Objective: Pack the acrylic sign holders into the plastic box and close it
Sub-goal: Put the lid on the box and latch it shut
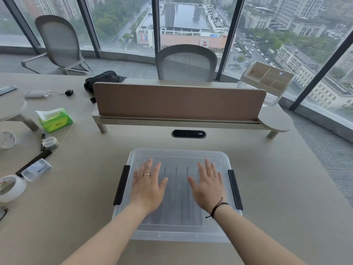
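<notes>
Lid (177, 155) on box (179, 235); our left hand (147, 185) and right hand (208, 185) spread flat, pressing; side latches (235, 189) next, we judge.

The single head camera is looking forward and down from close above the plastic box (177, 232), facing the windows beyond it.

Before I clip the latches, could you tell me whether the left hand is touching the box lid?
Cannot tell: in the head view the left hand lies flat over the lid, blurred, with no visible gap or contact.
</notes>
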